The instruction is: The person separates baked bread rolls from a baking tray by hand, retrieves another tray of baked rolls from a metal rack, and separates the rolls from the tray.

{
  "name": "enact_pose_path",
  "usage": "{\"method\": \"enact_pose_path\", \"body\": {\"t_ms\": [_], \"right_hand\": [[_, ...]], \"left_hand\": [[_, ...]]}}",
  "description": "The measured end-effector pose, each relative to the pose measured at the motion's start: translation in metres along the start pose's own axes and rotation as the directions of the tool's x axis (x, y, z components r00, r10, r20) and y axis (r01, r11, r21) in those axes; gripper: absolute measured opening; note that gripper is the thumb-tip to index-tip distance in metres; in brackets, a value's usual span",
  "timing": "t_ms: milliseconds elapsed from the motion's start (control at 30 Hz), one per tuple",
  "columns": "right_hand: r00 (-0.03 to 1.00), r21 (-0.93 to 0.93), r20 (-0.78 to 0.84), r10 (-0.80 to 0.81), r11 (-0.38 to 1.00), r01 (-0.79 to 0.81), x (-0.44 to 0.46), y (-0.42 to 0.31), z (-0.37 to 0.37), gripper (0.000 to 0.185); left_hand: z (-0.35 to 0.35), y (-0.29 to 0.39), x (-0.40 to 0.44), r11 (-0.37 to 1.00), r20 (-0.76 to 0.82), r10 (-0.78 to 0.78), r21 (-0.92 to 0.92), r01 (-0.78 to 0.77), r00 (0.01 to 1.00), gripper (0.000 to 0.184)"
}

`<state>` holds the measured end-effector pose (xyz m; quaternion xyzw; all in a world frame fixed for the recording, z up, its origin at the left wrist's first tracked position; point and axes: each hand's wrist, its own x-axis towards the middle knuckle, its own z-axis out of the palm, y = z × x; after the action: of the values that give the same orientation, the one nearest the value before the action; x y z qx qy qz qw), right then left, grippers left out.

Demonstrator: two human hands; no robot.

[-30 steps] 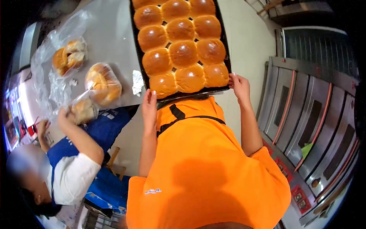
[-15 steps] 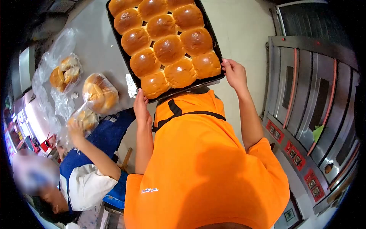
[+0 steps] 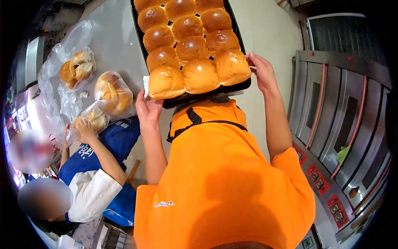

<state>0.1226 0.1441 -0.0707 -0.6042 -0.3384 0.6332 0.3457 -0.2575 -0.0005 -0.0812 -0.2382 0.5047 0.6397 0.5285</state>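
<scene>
pale floor (image 3: pixel 269 39) | grey tabletop (image 3: pixel 114 39) left | metal oven bank (image 3: pixel 331 97) right

The nearest row of buns (image 3: pixel 201 76) now sits tipped up from the tray (image 3: pixel 197 97), showing paler sides and baring more black near edge. The tray slants less than half a second ago. The left hand (image 3: pixel 149 108) has shifted from the tray's corner to the left bun, the right hand's (image 3: pixel 264 74) fingers up beside the right bun.

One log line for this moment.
left hand: at black rectangular tray, near-left corner | right hand: at tray's right edge | glossy brown round buns: nearest row looks raised
</scene>
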Motion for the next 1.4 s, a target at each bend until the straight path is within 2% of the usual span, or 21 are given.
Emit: {"method": "enact_pose_path", "body": {"t_ms": [33, 67, 100, 133, 200, 267, 333, 367, 467, 533, 600, 667, 700, 733, 800, 867, 967, 1000, 1133, 1267, 1400], "right_hand": [[1.000, -0.005, 0.002, -0.008, 1.000, 0.008, -0.005, -0.004, 0.003, 0.036], [0.996, 0.087, 0.020, 0.086, 0.992, -0.088, -0.013, -0.007, 0.005, 0.034], [0.983, 0.174, 0.044, 0.177, 0.968, -0.182, -0.017, -0.011, 0.005, 0.034], [0.984, 0.170, 0.040, 0.174, 0.969, -0.179, -0.017, -0.008, 0.003, 0.034], [0.970, 0.313, 0.158, 0.185, 0.922, -0.226, -0.015, 0.004, -0.001, 0.035], [0.970, 0.347, 0.156, 0.184, 0.910, -0.229, -0.015, 0.005, -0.004, 0.036], [0.971, 0.510, 0.133, 0.197, 0.827, -0.237, -0.019, -0.002, -0.003, 0.040], [0.973, 0.512, 0.127, 0.192, 0.828, -0.230, -0.022, -0.005, -0.002, 0.040], [0.979, 0.546, 0.132, 0.158, 0.813, -0.205, -0.025, -0.011, -0.001, 0.041], [0.980, 0.575, 0.169, 0.105, 0.797, -0.185, -0.023, -0.005, -0.002, 0.039], [0.970, 0.591, 0.221, 0.103, 0.777, -0.217, -0.010, 0.015, -0.016, 0.038], [0.950, 0.598, 0.295, 0.105, 0.755, -0.269, -0.001, 0.024, -0.015, 0.036], [0.958, 0.606, 0.254, 0.135, 0.749, -0.267, -0.002, 0.023, -0.011, 0.036], [0.963, 0.610, 0.213, 0.165, 0.747, -0.263, -0.002, 0.023, -0.009, 0.036], [0.954, 0.593, 0.237, 0.186, 0.749, -0.293, 0.004, 0.036, -0.013, 0.036], [0.946, 0.574, 0.250, 0.205, 0.756, -0.315, 0.006, 0.046, -0.014, 0.037], [0.943, 0.496, 0.161, 0.292, 0.802, -0.333, 0.002, 0.049, -0.010, 0.037], [0.938, 0.474, 0.179, 0.296, 0.809, -0.346, 0.002, 0.052, -0.008, 0.037], [0.934, 0.473, 0.115, 0.339, 0.808, -0.351, 0.008, 0.056, -0.004, 0.037], [0.936, 0.404, 0.045, 0.348, 0.851, -0.336, 0.012, 0.055, -0.006, 0.037], [0.932, 0.425, 0.029, 0.362, 0.839, -0.340, 0.015, 0.046, -0.001, 0.037]], "left_hand": [[0.000, 0.001, -0.003, 0.992, 0.130, -0.123, -0.007, 0.125, 0.984, 0.047], [0.001, 0.001, -0.005, 0.969, 0.258, -0.241, 0.005, 0.248, 0.936, 0.052], [0.008, 0.000, -0.008, 0.960, 0.216, -0.277, 0.020, 0.279, 0.936, 0.059], [0.007, 0.000, -0.006, 0.959, 0.220, -0.281, 0.017, 0.284, 0.934, 0.059], [0.003, 0.003, -0.002, 0.957, 0.264, -0.277, -0.012, 0.291, 0.924, 0.054], [-0.001, 0.004, -0.001, 0.950, 0.263, -0.289, -0.042, 0.310, 0.921, 0.055], [0.009, 0.001, -0.012, 0.974, 0.223, -0.211, -0.038, 0.224, 0.952, 0.055], [0.003, -0.003, -0.009, 0.985, 0.269, -0.172, 0.021, 0.173, 0.948, 0.057], [0.007, -0.014, -0.017, 0.995, 0.351, -0.094, -0.001, 0.100, 0.932, 0.059], [0.005, -0.020, -0.016, 0.993, 0.377, -0.099, -0.019, 0.115, 0.921, 0.060], [-0.001, -0.019, -0.016, 0.993, 0.386, -0.075, -0.051, 0.102, 0.920, 0.062], [-0.004, -0.020, -0.016, 0.967, 0.447, -0.152, -0.119, 0.227, 0.882, 0.061], [-0.004, -0.021, -0.016, 0.963, 0.413, -0.148, -0.148, 0.227, 0.899, 0.060], [-0.004, -0.023, -0.016, 0.980, 0.389, -0.120, -0.098, 0.171, 0.913, 0.058], [-0.015, -0.026, -0.005, 0.983, 0.418, -0.135, -0.055, 0.173, 0.899, 0.053], [-0.019, -0.028, -0.006, 0.982, 0.372, -0.172, -0.010, 0.189, 0.912, 0.049], [-0.027, -0.037, -0.008, 0.993, 0.387, -0.110, 0.015, 0.113, 0.915, 0.051], [-0.028, -0.038, -0.011, 0.996, 0.416, -0.090, 0.040, 0.081, 0.905, 0.053], [-0.023, -0.043, -0.020, 0.996, 0.426, -0.035, 0.089, -0.004, 0.904, 0.057], [-0.025, -0.037, -0.013, 0.997, 0.487, -0.072, 0.029, 0.067, 0.871, 0.058], [-0.020, -0.034, 0.005, 0.984, 0.422, -0.112, -0.078, 0.159, 0.899, 0.055]]}}
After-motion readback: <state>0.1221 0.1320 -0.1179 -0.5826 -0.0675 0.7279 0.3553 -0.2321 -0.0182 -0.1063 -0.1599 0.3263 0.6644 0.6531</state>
